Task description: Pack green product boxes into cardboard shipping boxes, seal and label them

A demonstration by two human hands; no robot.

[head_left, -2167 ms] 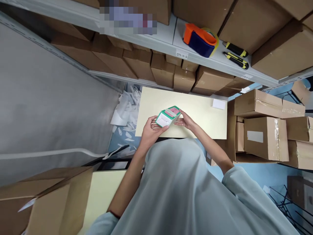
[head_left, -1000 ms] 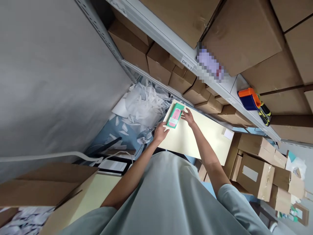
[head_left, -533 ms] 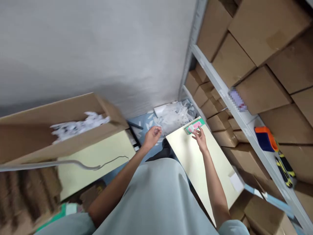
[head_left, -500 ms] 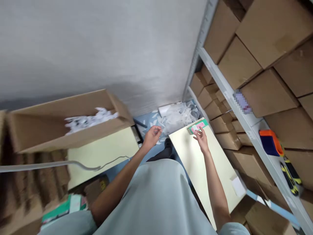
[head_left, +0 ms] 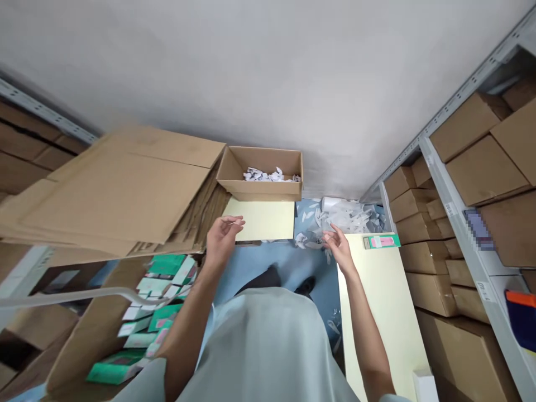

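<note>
My left hand (head_left: 223, 240) is raised in front of the pale yellow tabletop at the back, its fingers loosely bent and a little apart. I see nothing held in it. My right hand (head_left: 339, 249) hovers by the left edge of the pale yellow table on the right, fingers spread and holding nothing. Beyond it, a small green and pink box (head_left: 382, 241) lies at that table's far end, apart from the hand. Left of my left forearm, a large carton holds several green and white boxes (head_left: 167, 318).
Flattened cardboard sheets (head_left: 138, 190) are stacked at left. An open carton (head_left: 262, 190) with crumpled white paper stands against the wall. Clear plastic wrap (head_left: 354, 218) lies on the blue floor. Shelves with brown boxes (head_left: 427, 296) line the right. A grey curved bar (head_left: 84, 294) crosses the lower left.
My view has swung left, bringing the cardboard stack and carton of green boxes into sight. My right hand has come away from the green and pink box, which stays on the table.
</note>
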